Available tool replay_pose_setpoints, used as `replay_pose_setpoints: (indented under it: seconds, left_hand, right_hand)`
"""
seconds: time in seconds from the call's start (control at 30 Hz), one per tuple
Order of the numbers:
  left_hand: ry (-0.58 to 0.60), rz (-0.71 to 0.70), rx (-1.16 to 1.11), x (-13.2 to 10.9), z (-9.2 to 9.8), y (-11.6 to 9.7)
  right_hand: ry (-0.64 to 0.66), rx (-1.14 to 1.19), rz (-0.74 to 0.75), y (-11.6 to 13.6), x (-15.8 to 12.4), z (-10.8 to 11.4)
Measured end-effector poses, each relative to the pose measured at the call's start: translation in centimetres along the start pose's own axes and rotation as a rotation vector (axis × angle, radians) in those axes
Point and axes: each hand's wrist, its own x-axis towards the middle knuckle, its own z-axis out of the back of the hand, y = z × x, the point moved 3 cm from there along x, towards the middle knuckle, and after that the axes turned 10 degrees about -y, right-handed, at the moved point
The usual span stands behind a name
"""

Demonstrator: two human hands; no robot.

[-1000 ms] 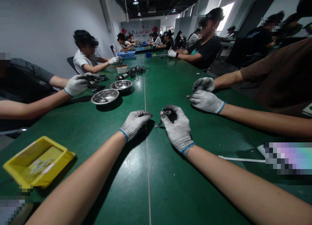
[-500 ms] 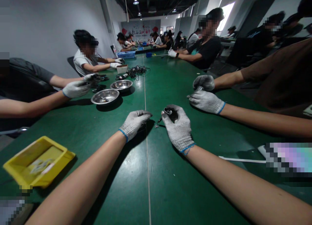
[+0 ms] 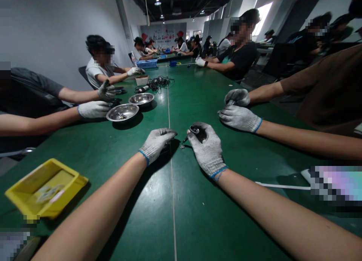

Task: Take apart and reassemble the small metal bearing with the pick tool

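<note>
My left hand (image 3: 157,145), in a grey-white knit glove with a blue cuff edge, is closed just left of the table's seam; whatever its fingertips hold is hidden. Right of the seam, my right hand (image 3: 207,148), gloved alike with dark-stained fingers, grips a dark tool (image 3: 194,129) with a round metallic end. The tool's thin tip slants down to the left, towards a small metal piece (image 3: 182,146) on the green table (image 3: 198,223). A gap separates my two hands.
Two steel bowls (image 3: 122,113) stand ahead on the left, by a co-worker's gloved hands. A yellow tray (image 3: 46,187) holds small pale parts at the left. Another co-worker's gloved hands (image 3: 239,115) are at the right. Black cables (image 3: 160,83) lie farther off; a phone-like screen (image 3: 336,183) is at the right.
My hands have stayed nearly still. The left co-worker's hands have moved apart, one nearer the steel bowl and the other raised.
</note>
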Motion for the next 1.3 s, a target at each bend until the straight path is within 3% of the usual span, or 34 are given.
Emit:
replay_pose_setpoints:
  seconds: [1.3]
  left_hand:
    - [0.006, 0.006, -0.012, 0.05, -0.12, 0.00]
  right_hand:
    - [0.016, 0.010, 0.006, -0.05, 0.00, 0.01]
